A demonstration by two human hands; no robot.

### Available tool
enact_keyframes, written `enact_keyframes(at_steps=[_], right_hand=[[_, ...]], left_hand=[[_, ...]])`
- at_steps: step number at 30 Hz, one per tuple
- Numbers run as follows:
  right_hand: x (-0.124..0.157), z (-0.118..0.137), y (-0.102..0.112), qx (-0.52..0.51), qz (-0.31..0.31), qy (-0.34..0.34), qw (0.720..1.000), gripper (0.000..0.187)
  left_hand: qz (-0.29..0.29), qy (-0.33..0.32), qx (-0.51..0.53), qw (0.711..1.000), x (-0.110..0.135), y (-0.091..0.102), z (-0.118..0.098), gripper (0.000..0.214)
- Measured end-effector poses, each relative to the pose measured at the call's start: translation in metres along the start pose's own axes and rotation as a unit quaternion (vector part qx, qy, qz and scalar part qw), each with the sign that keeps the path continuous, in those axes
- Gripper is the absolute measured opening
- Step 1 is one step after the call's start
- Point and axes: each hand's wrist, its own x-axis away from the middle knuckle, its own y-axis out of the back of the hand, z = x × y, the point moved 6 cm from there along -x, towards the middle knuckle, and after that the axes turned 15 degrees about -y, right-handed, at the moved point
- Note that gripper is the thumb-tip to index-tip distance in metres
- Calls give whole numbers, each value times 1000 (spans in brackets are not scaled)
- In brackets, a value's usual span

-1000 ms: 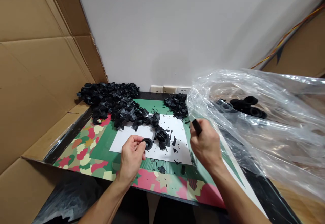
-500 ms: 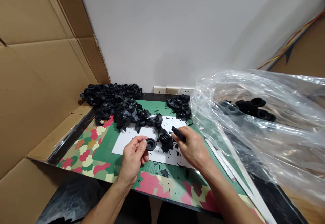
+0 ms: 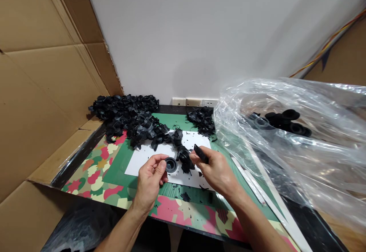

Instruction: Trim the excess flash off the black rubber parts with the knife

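Observation:
Between the thumb and fingers of my left hand point(image 3: 151, 174) is a round black rubber boot point(image 3: 171, 164), its ringed open end facing up at me. My right hand point(image 3: 215, 168) is closed around a short black tool handle point(image 3: 201, 153), just right of the boot and apart from it. Whether the tool has a blade cannot be made out. Beyond the hands, several ribbed black rubber boots point(image 3: 183, 153) and dark scraps lie on a white sheet point(image 3: 137, 163).
A large pile of ribbed black parts point(image 3: 126, 109) fills the back left beside a cardboard wall point(image 3: 42, 92). Thin black trimmings point(image 3: 201, 120) are heaped at the back right. A clear plastic bag point(image 3: 286, 145) with more black parts point(image 3: 286, 120) lies at right, near white strips point(image 3: 248, 183).
The boot in my left hand has turned to face me more and shifted slightly right. My right hand has moved a little down, still gripping the black tool.

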Motion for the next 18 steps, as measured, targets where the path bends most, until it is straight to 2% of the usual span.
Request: enact_keyframes(at_steps=[5, 9, 12, 18], right_hand=[[16, 16, -12, -59, 50, 46, 996, 22], [23, 23, -28, -35, 66, 81, 994, 19], [21, 20, -35, -10, 55, 65, 996, 17], [17, 11, -39, -56, 61, -2, 997, 24]], left_hand=[[-27, 35, 7, 999, -1, 0, 4, 34], [-39, 50, 28, 998, -2, -3, 4, 31], [-46, 51, 35, 997, -1, -4, 2, 31], [-33, -11, 23, 999, -1, -7, -6, 33]])
